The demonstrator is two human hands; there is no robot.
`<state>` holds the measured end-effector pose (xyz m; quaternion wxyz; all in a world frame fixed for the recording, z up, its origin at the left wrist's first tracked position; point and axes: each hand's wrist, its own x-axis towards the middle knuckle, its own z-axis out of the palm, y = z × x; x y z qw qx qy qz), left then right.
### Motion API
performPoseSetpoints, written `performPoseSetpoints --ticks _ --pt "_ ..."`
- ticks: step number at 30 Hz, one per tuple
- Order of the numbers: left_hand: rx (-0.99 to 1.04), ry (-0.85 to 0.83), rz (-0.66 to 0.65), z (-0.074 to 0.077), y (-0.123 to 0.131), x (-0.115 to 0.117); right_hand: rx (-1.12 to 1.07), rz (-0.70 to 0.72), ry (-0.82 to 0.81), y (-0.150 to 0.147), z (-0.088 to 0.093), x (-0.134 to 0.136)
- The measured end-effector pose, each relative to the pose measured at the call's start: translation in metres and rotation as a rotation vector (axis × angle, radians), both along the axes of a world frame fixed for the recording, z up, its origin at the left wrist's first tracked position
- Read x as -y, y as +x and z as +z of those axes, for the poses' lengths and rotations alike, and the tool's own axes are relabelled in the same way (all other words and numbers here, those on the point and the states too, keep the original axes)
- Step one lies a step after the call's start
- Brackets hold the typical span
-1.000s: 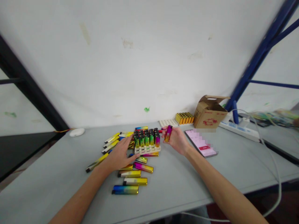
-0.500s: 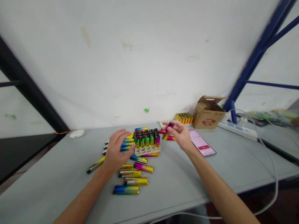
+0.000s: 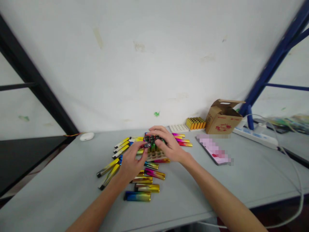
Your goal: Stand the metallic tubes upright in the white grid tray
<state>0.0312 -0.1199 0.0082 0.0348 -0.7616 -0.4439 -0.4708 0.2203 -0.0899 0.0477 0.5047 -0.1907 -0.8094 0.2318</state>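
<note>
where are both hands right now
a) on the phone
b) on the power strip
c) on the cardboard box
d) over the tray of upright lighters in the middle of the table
d: the left hand and right hand meet over the tray of upright lighters, well apart from the cardboard box, phone and power strip.

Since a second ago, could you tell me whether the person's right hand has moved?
Yes. The right hand has moved left, away from the brown cardboard box, onto the white tray of upright lighters.
</note>
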Motion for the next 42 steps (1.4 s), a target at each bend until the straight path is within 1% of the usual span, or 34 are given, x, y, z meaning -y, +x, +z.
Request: performPoseSetpoints --ticks 2,5,7,9,11,14,16,22,24,28,30,33,36,38,42 --pt "0.035 -0.071 0.043 0.002 -0.003 0.000 -0.105 -0.091 -0.056 0.018 -0.007 -0.006" --pt "0.105 -0.144 0.068 0.003 -0.008 -0.002 -0.222 -0.307 -0.142 0.050 -0.025 -0.022" --pt "0.168 -0.174 0.063 0.003 -0.010 -0.005 -0.231 -0.419 -0.221 0.069 -0.039 -0.033" --pt "0.238 -0.208 0.065 0.004 -0.012 -0.008 -0.230 -0.446 -0.291 0.083 -0.050 -0.041" --pt "0.330 -0.253 0.064 0.005 -0.011 -0.010 -0.236 -0.446 -0.362 0.089 -0.058 -0.046" --pt "0.542 -0.324 0.020 0.009 -0.008 -0.011 -0.244 -0.437 -0.421 0.090 -0.063 -0.049" --pt "0.635 -0.344 -0.006 0.010 -0.007 -0.011 -0.247 -0.440 -0.432 0.089 -0.065 -0.050" --pt "0.669 -0.324 0.073 0.003 -0.012 -0.016 -0.168 -0.507 -0.398 0.088 -0.065 -0.049" --pt "0.764 -0.371 0.022 0.003 -0.013 -0.020 -0.148 -0.518 -0.385 0.088 -0.065 -0.049" --pt "1.151 -0.640 -0.181 0.011 -0.016 -0.026 -0.159 -0.525 -0.380 0.088 -0.065 -0.048" --pt "1.265 -0.743 -0.262 0.016 -0.019 -0.026 -0.171 -0.539 -0.379 0.087 -0.066 -0.048" --pt "1.352 -0.828 -0.405 0.020 -0.024 -0.025 -0.150 -0.568 -0.363 0.086 -0.066 -0.047" --pt "1.403 -0.902 -0.534 0.021 -0.027 -0.025 -0.106 -0.591 -0.333 0.085 -0.065 -0.046" --pt "1.423 -0.928 -0.561 0.021 -0.028 -0.025 -0.092 -0.588 -0.338 0.085 -0.065 -0.045" --pt "1.425 -0.965 -0.574 0.020 -0.029 -0.026 -0.092 -0.553 -0.397 0.085 -0.065 -0.043"
